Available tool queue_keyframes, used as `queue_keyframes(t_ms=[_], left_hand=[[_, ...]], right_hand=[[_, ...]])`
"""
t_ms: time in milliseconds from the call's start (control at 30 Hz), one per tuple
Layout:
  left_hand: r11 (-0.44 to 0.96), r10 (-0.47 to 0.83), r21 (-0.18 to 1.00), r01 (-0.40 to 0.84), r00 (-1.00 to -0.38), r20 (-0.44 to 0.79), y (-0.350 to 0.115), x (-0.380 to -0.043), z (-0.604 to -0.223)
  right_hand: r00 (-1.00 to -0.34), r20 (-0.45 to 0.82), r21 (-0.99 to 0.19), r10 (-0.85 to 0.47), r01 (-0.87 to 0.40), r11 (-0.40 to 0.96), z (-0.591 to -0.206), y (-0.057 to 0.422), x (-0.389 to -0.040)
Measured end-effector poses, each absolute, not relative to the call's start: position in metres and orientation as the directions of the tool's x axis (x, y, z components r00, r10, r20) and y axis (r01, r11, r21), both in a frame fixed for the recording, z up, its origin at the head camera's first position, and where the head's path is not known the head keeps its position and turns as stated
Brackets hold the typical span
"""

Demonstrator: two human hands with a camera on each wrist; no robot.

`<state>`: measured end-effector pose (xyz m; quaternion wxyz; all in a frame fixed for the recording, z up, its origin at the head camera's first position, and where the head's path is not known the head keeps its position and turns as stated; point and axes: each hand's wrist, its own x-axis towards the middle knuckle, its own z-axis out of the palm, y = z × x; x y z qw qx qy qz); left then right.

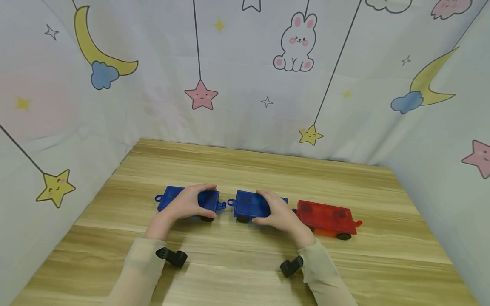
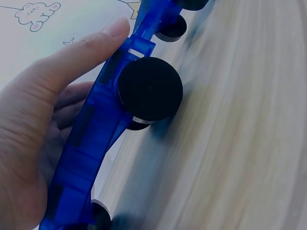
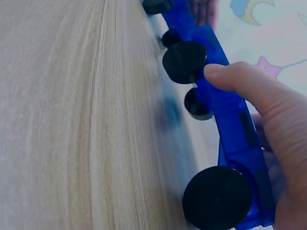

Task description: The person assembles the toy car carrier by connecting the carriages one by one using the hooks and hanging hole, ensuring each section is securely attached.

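Observation:
Two translucent blue toy train cars with black wheels stand in line on the table in the head view. My left hand (image 1: 185,204) grips the left blue car (image 1: 209,199), thumb along its near side and fingers over the far side. The other blue car (image 1: 246,205) is held the same way by my right hand (image 1: 278,214). Between them, the left car's hook (image 1: 222,206) points at the right car's ring (image 1: 231,202), a small gap apart. Both wrist views show a thumb pressed on a car's side, above the black wheels (image 2: 151,88).
A red translucent train car (image 1: 325,216) stands at the right, close behind the right blue car, with a red hook (image 1: 358,223) at its far end. Printed cloth walls (image 1: 245,119) enclose the wooden table (image 1: 237,263) at the back and sides.

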<state>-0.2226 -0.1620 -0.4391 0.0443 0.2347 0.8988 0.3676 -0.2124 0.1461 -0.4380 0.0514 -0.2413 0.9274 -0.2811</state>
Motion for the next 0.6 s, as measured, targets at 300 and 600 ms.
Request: queue_keyframes(t_ms=[300,600], left_hand=[[0.614,0.456,0.684,0.394,-0.884,0.099,-0.1591,-0.2228,-0.4387],[0.62,0.448,0.684,0.384,-0.889,0.093,-0.1562,-0.2221,-0.4381]], right_hand=[[-0.882,0.057,-0.568,-0.467,-0.413,0.712,-0.4378,0.1475,-0.2107],[-0.875,0.072,-0.567,-0.478,-0.43,0.702,-0.4388,0.148,-0.2117]])
